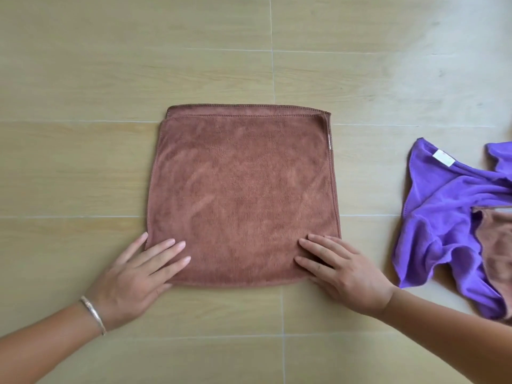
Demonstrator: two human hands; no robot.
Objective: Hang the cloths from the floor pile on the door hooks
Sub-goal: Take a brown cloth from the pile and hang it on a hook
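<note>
brown cloth (241,189) lies folded flat on the floor (83,79), left hand (138,270) and right hand (343,270) pressing its near corners with straight fingers, gripping nothing. judged step: smoothing before lifting; next, pinch an edge. purple cloth (443,217) heaped well to the right; no hooks visible.

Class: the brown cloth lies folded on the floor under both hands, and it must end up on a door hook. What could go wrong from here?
1. The brown cloth is folded double; lifted by one layer, it may fall open.
2. Both the left hand and right hand only press flat; nothing grips yet.
3. The purple cloth overlaps another brown piece; both may lift together.
</note>
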